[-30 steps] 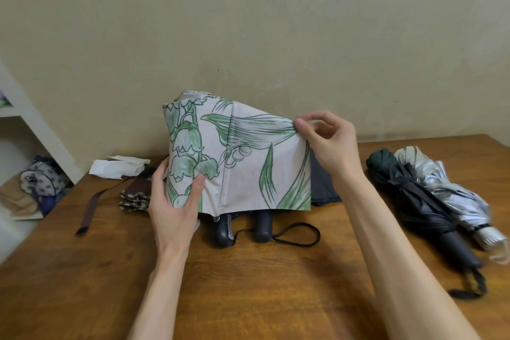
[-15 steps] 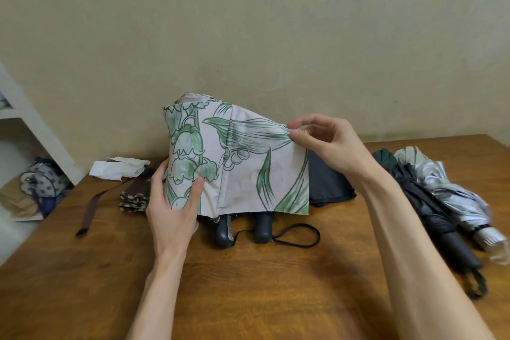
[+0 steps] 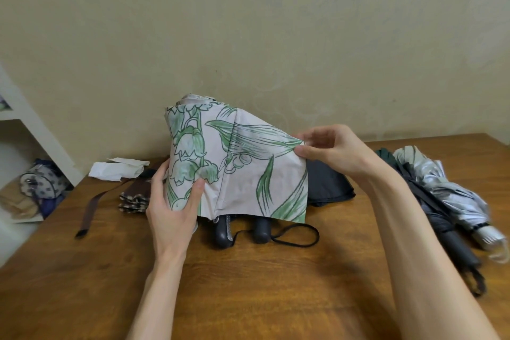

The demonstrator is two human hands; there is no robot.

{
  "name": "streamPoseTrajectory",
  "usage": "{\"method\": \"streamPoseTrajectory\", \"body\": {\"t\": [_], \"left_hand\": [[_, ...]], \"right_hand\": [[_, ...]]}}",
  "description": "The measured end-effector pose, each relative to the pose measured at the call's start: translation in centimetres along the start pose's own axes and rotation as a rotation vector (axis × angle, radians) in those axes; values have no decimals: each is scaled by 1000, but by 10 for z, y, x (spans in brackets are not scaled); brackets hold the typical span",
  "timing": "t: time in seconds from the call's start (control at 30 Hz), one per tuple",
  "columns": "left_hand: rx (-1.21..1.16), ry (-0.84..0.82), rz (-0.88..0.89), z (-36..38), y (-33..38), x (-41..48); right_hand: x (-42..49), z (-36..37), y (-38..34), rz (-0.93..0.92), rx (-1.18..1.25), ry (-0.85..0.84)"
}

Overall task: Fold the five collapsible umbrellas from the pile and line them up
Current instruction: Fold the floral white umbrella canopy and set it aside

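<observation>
A pale umbrella printed with green flowers (image 3: 242, 171) stands upright on the wooden table (image 3: 248, 284) in front of me. My left hand (image 3: 172, 210) grips its rolled body at the left, thumb across the cloth. My right hand (image 3: 334, 152) pinches a loose flap of its canopy and holds it stretched out to the right. Behind the flap lie two dark umbrellas, handles (image 3: 223, 232) toward me, and dark cloth (image 3: 328, 185). At the right lie a folded black umbrella (image 3: 438, 218) and a silver one (image 3: 452, 196) side by side.
A brown strap (image 3: 91, 210), a checked cloth bundle (image 3: 132, 201) and crumpled white paper (image 3: 116, 170) lie at the back left of the table. A white shelf (image 3: 33, 130) with a spotted bag (image 3: 42, 183) stands left of the table. A plain wall rises close behind.
My right hand has shifted its pinch along the flap's upper edge and keeps it stretched. The left hand holds its place on the umbrella.
</observation>
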State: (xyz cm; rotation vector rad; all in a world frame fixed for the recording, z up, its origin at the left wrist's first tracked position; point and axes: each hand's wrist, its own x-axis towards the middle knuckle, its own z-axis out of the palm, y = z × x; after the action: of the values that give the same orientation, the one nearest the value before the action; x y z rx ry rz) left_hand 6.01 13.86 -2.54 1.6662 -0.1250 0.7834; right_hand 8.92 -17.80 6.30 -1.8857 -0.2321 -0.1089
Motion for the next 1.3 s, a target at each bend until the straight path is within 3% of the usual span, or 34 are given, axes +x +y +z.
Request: {"method": "streamPoseTrajectory", "body": {"t": [0.3,0.5,0.8,0.93,1.0,1.3], "left_hand": [[3,6,4,0,3,0],[-1,12,2,1,6,0],[5,22,-9,2,4,1],[4,26,-41,3,5,1],[26,15,-50,2,6,2],[76,-145,-130,8,17,-7]], "right_hand": [[-4,-6,-2,0,-49,-66],[-3,-6,-4,-106,-92,93],[-1,1,-9,-179,-45,183],[-2,11,-12,-54,228,159],[0,19,-12,-14,205,162],[-1,68,-48,-135,430,81]]}}
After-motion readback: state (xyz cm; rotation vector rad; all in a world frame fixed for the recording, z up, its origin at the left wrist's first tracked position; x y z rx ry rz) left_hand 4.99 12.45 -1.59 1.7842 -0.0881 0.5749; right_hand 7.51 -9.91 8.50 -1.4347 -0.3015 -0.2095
